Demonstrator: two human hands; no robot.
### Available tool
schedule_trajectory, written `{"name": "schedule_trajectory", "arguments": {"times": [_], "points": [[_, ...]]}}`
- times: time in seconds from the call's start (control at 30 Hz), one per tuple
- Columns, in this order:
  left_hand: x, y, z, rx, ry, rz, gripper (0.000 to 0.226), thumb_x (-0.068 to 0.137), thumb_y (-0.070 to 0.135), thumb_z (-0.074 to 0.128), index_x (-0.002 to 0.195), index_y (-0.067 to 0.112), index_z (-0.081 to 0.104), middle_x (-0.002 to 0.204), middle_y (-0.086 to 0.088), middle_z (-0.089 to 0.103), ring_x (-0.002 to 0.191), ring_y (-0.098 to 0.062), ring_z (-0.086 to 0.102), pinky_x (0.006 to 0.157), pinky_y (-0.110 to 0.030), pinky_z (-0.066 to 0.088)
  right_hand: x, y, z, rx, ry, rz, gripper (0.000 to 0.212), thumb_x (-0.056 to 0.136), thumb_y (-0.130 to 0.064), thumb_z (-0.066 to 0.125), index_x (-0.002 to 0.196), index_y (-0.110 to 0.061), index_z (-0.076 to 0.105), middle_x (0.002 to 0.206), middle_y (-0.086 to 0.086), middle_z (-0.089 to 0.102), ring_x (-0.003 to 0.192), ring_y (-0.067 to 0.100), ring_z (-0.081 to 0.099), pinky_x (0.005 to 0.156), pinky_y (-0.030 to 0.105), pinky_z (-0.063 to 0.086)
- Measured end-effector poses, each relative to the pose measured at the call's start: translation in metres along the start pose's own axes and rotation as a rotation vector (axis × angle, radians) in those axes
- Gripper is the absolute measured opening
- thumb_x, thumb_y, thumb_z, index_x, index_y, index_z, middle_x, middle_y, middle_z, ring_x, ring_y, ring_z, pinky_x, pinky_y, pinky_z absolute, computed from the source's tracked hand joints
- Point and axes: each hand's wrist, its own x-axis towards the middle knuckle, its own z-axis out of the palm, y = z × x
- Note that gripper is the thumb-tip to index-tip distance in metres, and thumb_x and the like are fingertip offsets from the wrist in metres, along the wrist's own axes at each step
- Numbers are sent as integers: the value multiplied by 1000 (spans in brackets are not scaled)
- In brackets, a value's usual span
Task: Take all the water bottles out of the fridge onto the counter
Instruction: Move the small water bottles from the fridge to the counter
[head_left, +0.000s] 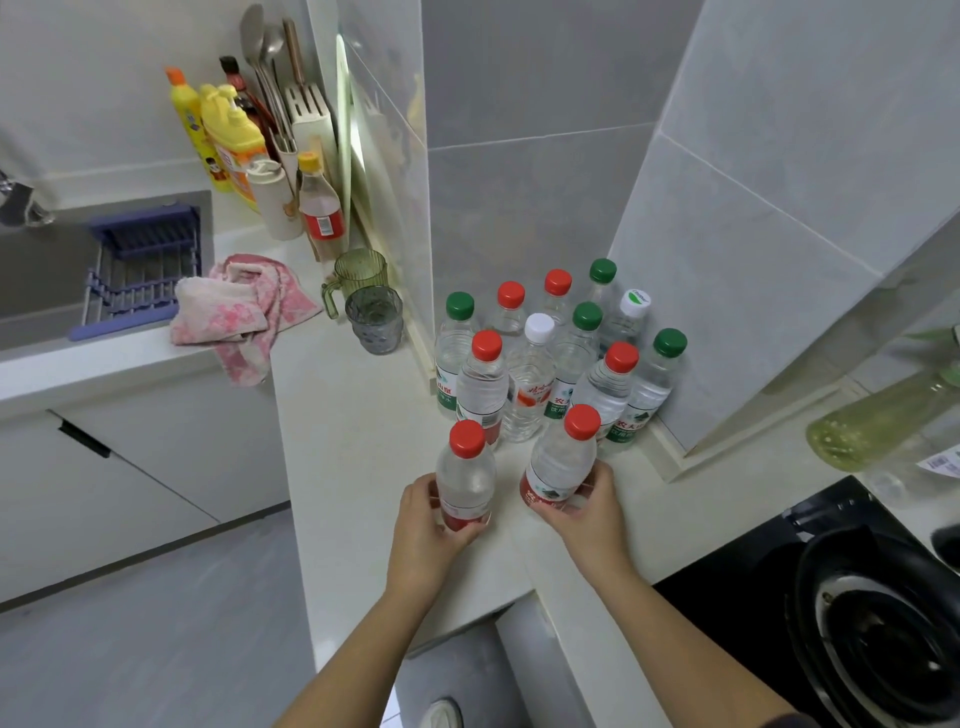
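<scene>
At lower centre, the left hand (428, 519) wraps its fingers round the left bottle (466, 475) and the right hand (592, 512) round the right bottle (561, 462), both red-capped, upright and low over the counter (353, 441), just in front of the cluster (556, 358) at centre frame. This looks like the setting-down step: next, seat both bases flat, loosen both grips, then check the fridge, which is out of view
</scene>
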Motion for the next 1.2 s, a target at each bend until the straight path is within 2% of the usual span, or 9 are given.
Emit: {"name": "schedule_trajectory", "arguments": {"times": [0.17, 0.3, 0.4, 0.53, 0.73, 0.87, 0.97, 1.07, 1.2], "points": [[20, 8, 19, -34, -16, -3, 62, 65, 37, 88, 114, 31, 50, 111, 11, 56, 99, -2, 58, 83, -36, 55, 14, -9, 2, -32, -4, -41, 75, 55, -38, 95, 116, -27, 53, 113, -4, 66, 100, 10, 67, 82, 33, 58], [31, 13, 29, -66, -15, -12, 60, 65, 42, 86, 113, 32, 50, 110, 12, 57, 102, -5, 58, 85, -38, 55, 19, -15, 2, -98, 56, -56, 52, 64, -22, 90, 99, -30, 52, 80, 2, 59, 70, 15, 58, 62, 21, 46], [41, 16, 34, -96, -3, -32, 59, 64, 39, 89, 106, 29, 49, 108, 7, 56, 99, -9, 58, 83, -39, 55, 26, -15, 0, -109, 25, -37, 39, 69, -11, 87, 86, -21, 53, 73, 4, 59, 62, 6, 55, 59, 14, 45], [49, 18, 37, -90, -22, -21, 58, 61, 37, 91, 100, 31, 49, 105, 5, 55, 97, -10, 59, 80, -39, 56, 37, -16, -3, -145, -4, -44, 34, 75, -3, 81, 78, -17, 50, 76, -1, 60, 67, -3, 60, 61, 9, 44], [54, 18, 34, -77, -56, -11, 65, 59, 37, 92, 105, 32, 46, 113, 5, 50, 102, -12, 57, 85, -39, 55, 39, -17, -4, -169, -4, -100, 36, 74, -5, 82, 81, -19, 49, 80, -2, 58, 77, 14, 61, 62, 9, 44], [53, 26, 28, -67, -68, -4, 104, 62, 36, 91, 143, 17, 30, 133, 14, 33, 123, -8, 41, 103, -29, 39, 35, -16, -6, -245, 145, -54, 60, 63, -20, 91, 106, -11, 50, 101, -1, 51, 94, 23, 53, 77, 20, 45], [60, 31, 25, -186, -261, 111, 96, 73, 28, 86, 146, 26, 24, 145, 14, 41, 131, -5, 44, 108, -33, 40, 37, -20, -10, -177, 115, 58, 121, 60, -24, 93, 153, -12, 16, 153, 9, 29, 140, 22, 31, 109, 28, 32], [60, 34, 24, -210, -355, 102, 96, 78, 22, 82, 146, 34, 15, 145, 16, 41, 132, -5, 45, 109, -33, 42, 39, -26, -1, -82, 15, 16, 147, 53, -39, 94, 155, -16, -9, 165, 3, 4, 150, 14, 11, 121, 31, 18], [60, 39, 17, -217, -429, 144, 98, 82, 15, 78, 147, 34, 8, 142, 37, 33, 133, 7, 39, 105, -16, 38, 38, -24, 5, -31, -22, 10, 146, 51, -48, 91, 155, -21, -9, 165, -5, 2, 151, 8, 7, 123, 37, 15]]}}
